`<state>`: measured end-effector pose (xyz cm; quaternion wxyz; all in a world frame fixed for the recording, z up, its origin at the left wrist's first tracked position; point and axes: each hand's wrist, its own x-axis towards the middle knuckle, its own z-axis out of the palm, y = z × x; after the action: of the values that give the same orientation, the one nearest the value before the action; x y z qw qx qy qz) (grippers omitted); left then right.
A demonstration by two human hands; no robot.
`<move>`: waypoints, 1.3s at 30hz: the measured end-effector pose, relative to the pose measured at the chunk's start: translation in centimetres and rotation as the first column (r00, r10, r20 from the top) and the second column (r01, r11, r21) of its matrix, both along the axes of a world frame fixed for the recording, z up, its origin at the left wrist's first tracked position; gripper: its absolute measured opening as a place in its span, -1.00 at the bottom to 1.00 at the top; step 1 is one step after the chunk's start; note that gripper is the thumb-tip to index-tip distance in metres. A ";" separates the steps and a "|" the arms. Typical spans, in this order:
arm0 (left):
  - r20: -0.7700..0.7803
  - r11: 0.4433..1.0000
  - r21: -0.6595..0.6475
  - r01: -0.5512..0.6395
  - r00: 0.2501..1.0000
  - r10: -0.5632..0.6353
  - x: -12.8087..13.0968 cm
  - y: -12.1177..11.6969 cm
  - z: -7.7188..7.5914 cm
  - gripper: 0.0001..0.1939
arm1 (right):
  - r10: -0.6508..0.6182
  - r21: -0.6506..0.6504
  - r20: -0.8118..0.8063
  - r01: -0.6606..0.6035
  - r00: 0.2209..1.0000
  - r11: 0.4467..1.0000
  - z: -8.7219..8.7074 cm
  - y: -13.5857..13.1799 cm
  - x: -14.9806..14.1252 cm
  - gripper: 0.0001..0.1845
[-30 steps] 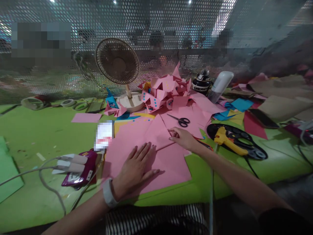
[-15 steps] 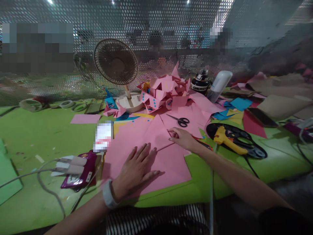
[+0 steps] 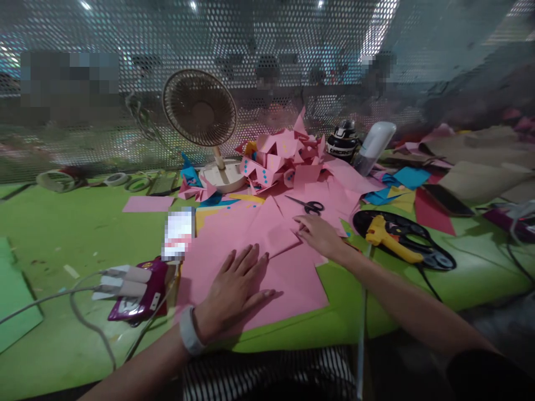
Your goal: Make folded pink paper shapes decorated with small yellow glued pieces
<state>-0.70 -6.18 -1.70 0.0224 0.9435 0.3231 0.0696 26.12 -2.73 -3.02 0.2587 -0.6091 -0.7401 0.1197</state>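
Note:
A large sheet of pink paper (image 3: 288,289) lies in front of me on the green tabletop. My left hand (image 3: 238,284), palm down with fingers spread, presses flat on it. Just right of the middle, a folded pink flap (image 3: 282,236) rests over the sheet. Beside that flap's right corner is my right hand (image 3: 315,234). Its fingers are loosely bent with the tips a little apart, and no paper shows clearly between them. Black scissors (image 3: 312,206) lie on pink paper just beyond my right hand.
A fan (image 3: 223,175) and a heap of folded pink paper pieces (image 3: 280,153) stand at the back. On the right, a yellow glue gun (image 3: 388,239) lies on a black tray (image 3: 445,260). To the left are a phone (image 3: 179,233) and a purple power strip (image 3: 156,287) with cables.
My right hand has shifted slightly right and its pinch on the flap's corner has loosened. The flap now lies flatter. My left hand stays in place on the sheet.

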 end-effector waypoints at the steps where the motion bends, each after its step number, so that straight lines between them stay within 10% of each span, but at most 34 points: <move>1: -0.005 1.000 -0.002 -0.003 1.000 0.003 0.0 0.0 0.0 -0.28 | -0.008 0.029 0.007 0.007 1.000 1.000 0.5 -0.2 -0.1 -0.64; 11: -0.012 1.000 -0.019 -0.015 1.000 0.014 -0.2 0.0 -0.3 -0.28 | 0.582 -0.191 0.185 -0.552 0.792 0.811 1.5 -4.4 -4.7 -0.13; 39: 0.026 0.999 -0.023 -0.033 0.999 0.034 -0.8 -1.1 0.1 -0.23 | 0.370 -0.086 0.406 -0.368 0.836 0.926 -1.2 -4.1 -2.2 -0.24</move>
<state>-1.50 -7.25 -1.62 0.0362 0.9367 0.3392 0.0790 23.95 -6.86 -4.26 0.0663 -0.4671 -0.8810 0.0365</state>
